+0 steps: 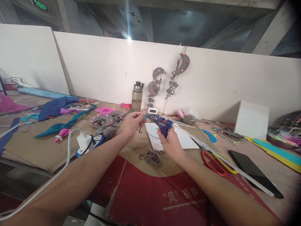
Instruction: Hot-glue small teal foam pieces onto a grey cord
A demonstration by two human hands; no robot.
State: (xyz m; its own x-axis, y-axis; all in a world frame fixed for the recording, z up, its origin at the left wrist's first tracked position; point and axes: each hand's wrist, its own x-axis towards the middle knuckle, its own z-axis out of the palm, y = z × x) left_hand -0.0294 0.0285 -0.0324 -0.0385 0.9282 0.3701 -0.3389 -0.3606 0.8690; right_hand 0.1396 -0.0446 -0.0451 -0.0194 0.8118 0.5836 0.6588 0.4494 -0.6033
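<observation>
The table is covered with brown board and a red sheet, and a white wall stands behind it. On the wall, at about 1 o'clock from the hands, grey moon ornaments hang with pink dots. At 10 o'clock lie blue and teal felt pieces. At 3 o'clock stands a white box, and at 4 o'clock a black phone lies near red and yellow scissors. A bottle stands at 12 o'clock, just beside a small timer. Under the hands is a white sheet, and at 6 o'clock a bundle of grey cord. A white charger with its cable sits at 9 o'clock.

The right hand is clenched around the handle of the blue glue gun, which is above the white sheet, in the middle of the table, with the nozzle pointing to 9 o'clock. The left hand pinches a small teal piece right at the nozzle; the fingers are closed on it.

I judge the main risk is a burn: the left fingertips are very near the hot tip, and glue can run on them. A long clear glue stick comes out behind the gun toward 4 o'clock, and it may knock the scissors or the phone if the gun turns. Glue may also drip on the sheet
</observation>
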